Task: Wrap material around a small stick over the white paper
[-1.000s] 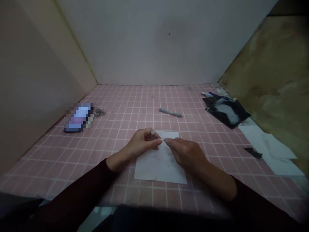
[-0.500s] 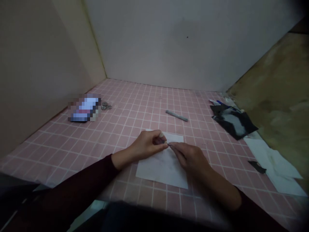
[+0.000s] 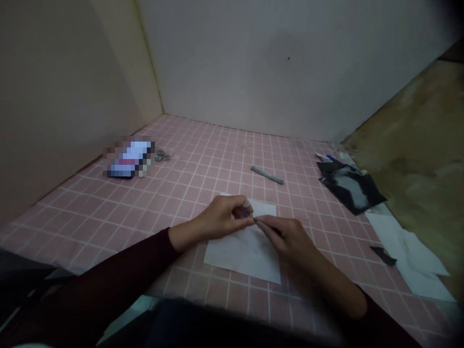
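Observation:
Over a white sheet of paper (image 3: pixel 239 258), my two hands meet fingertip to fingertip. My left hand (image 3: pixel 230 215) is curled, thumb and fingers pinching something small whose kind I cannot make out. From the right, my right hand (image 3: pixel 286 234) also pinches, and a small dark bit shows at its fingertips, touching or nearly touching what the left holds. Faint grey smudges mark the paper below. Beyond the hands, a grey pen-like stick (image 3: pixel 267 175) lies on the pink checked tablecloth (image 3: pixel 203 159).
A blurred-out phone (image 3: pixel 128 159) stands at the left, with small metal rings (image 3: pixel 161 155) beside it. On the right lie black sheets (image 3: pixel 351 188) with pale dust, a dark scrap (image 3: pixel 383 256) and white papers (image 3: pixel 416 261). Walls close off the back and left.
The view has shifted slightly. Both hands stay together over the paper, with only a small movement at the fingertips.

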### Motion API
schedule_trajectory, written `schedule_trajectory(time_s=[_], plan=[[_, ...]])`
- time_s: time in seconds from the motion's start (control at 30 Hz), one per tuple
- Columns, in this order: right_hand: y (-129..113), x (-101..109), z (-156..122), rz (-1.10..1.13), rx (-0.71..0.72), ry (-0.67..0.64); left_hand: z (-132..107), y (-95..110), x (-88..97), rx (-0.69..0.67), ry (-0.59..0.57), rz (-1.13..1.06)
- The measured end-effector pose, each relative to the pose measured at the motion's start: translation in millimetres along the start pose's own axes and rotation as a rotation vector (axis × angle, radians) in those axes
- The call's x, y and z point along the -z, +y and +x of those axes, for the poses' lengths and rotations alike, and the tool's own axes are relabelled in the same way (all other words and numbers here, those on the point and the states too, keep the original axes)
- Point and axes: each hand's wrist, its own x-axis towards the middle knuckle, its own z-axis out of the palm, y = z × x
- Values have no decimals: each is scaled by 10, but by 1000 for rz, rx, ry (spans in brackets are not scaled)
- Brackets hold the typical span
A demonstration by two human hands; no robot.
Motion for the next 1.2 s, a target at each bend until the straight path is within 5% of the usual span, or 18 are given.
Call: schedule_trajectory(time_s=[0.07, 0.17, 0.4, 0.47, 0.63, 0.73, 0.93, 1.1, 1.2], plan=[[7, -83, -35, -186, 9, 119, 23, -32, -29, 152, 7, -178], [-6, -145, -51, -260, 4, 121, 34, -66, -52, 238, 20, -255], [15, 48, 37, 436, -109, -317, -33, 15, -1, -166, -89, 134], [31, 37, 33, 398, -85, -242, -26, 16, 2, -124, -50, 64], [18, -106, -31, -153, 19, 160, 35, -27, -31, 280, -2, -401], [-20, -109, -31, -157, 17, 146, 35, -25, -39, 306, 35, -441], [-46, 37, 54, 384, -100, -187, -9, 13, 11, -47, 50, -32], [-15, -7, 13, 2, -19, 123, 26, 15, -17, 277, 54, -394], [-28, -56, -15, -149, -24, 163, 37, 20, -38, 373, 77, -523]])
